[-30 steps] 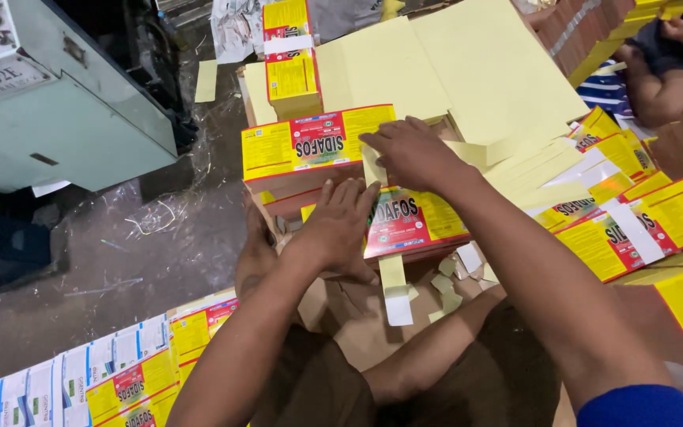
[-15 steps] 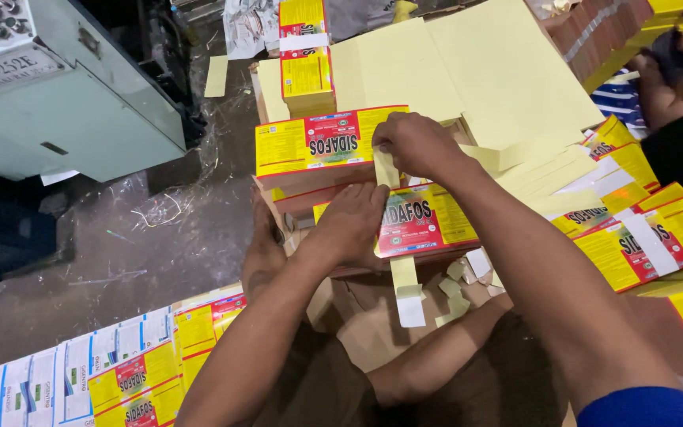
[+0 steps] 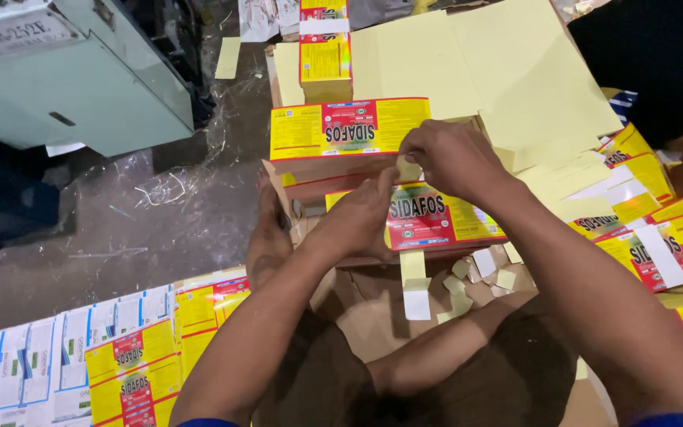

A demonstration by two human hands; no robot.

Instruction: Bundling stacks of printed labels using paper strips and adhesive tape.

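Head view: the left hand (image 3: 361, 213) and right hand (image 3: 452, 158) meet over 2 stacks of yellow-and-red printed labels (image 3: 345, 130). Both hands' fingers are pinched together on a pale yellow paper strip (image 3: 409, 169) at the far stack's right edge, above the near stack (image 3: 444, 217). Plain yellow sheets (image 3: 468, 63) lie beyond; a grey-green machine (image 3: 81, 87) stands left.

Two stacks of flat yellow-and-red printed paper labels lie side by side on the floor, the farther stack (image 3: 340, 130) square to view, the nearer stack (image 3: 436, 220) slightly askew, a narrow pale-yellow paper strip (image 3: 411, 265) hanging over its front edge.
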